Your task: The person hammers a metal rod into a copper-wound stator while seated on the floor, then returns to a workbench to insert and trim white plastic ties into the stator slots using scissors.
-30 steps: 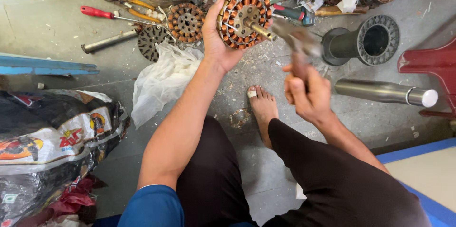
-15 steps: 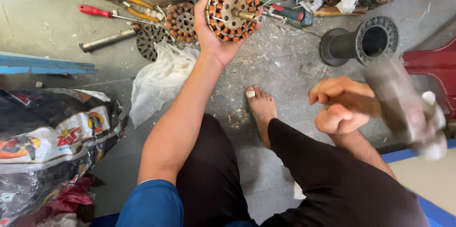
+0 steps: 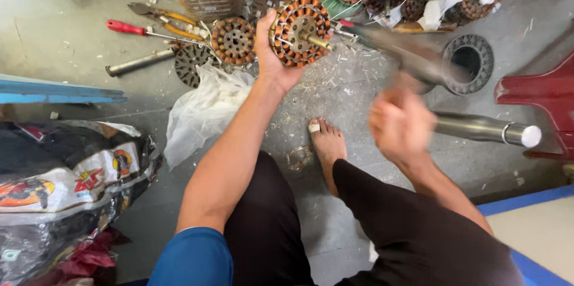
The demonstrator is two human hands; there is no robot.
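The left hand [image 3: 272, 61] gripped a copper-wound stator [image 3: 301, 32] steady while the right hand [image 3: 399, 124] swung a blurred hammer [image 3: 406, 55] squarely toward its shaft.

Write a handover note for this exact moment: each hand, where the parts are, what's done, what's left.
Left hand: grips a round copper-wound stator, held up off the floor; copper windings and centre shaft in place.
Right hand: closed on a metal tool, too blurred to identify.
Another stator, pliers and red-handled screwdriver lie on the concrete floor.
Done: nothing visibly removed. Left: the windings.
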